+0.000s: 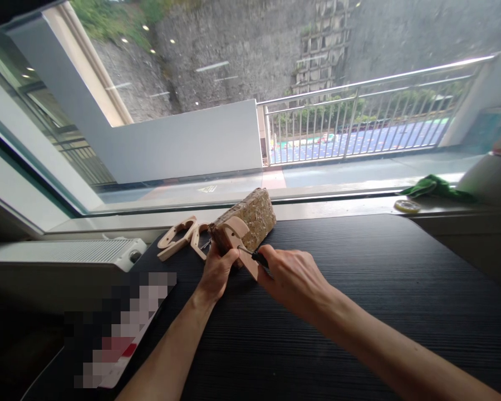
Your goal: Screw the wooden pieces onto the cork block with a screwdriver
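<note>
A rough brown block (262, 216) stands on the dark table, tilted toward the upper right. Against its near end lies a pale curved wooden piece (235, 229) with a small hole in it. My left hand (216, 272) is closed around this end, its thumb pressing by the wooden piece and its fingers partly hidden behind. In my right hand (295, 272) is a screwdriver (259, 257) with a black handle, its metal shaft meeting the wooden piece near my left thumb. Other pale wooden parts (178, 234), curved and angled, lie left of the block beside my left hand.
The black table (367, 301) reaches up to the window sill (338, 208). On the sill at right are a tape roll (407, 206) and a green cloth (436, 188). A white radiator (62, 250) is at left, and a pixelated flat item (127, 334) lies along the table's left edge.
</note>
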### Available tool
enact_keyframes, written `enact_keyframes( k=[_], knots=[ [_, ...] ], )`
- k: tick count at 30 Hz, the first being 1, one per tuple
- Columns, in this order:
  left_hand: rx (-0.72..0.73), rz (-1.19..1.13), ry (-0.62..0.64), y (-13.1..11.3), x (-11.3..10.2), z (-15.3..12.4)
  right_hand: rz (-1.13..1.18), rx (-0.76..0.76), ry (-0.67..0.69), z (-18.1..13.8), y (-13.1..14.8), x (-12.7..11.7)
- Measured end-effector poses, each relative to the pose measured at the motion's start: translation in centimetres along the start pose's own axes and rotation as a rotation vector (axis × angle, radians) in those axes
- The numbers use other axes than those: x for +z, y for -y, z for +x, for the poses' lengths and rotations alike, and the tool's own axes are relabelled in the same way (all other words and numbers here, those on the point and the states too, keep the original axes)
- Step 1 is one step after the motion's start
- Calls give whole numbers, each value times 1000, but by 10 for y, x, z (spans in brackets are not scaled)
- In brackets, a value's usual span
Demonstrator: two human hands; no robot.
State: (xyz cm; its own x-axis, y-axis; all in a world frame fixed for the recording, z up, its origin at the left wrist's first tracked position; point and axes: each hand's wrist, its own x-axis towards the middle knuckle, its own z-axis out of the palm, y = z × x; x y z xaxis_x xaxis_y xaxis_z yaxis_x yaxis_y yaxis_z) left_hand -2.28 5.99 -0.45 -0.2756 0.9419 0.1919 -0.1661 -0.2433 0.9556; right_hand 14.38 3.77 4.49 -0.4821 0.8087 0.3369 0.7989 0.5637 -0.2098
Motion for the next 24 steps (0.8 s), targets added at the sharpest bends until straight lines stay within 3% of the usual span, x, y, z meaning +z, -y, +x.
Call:
enact_keyframes(
  k=[6, 11, 20, 24],
  knots=[
    [4, 3, 4, 0, 0, -1, -158, -118, -88, -1, -1, -6],
    [15, 18, -21, 2, 0, 0, -199, -188, -40, -1, 0, -7],
    [34, 48, -40, 7, -3, 2, 169, 41, 126, 5, -14, 5],
    [32, 43, -43, 7, -4, 3, 126, 30, 105, 2, -13, 5]
  ],
)
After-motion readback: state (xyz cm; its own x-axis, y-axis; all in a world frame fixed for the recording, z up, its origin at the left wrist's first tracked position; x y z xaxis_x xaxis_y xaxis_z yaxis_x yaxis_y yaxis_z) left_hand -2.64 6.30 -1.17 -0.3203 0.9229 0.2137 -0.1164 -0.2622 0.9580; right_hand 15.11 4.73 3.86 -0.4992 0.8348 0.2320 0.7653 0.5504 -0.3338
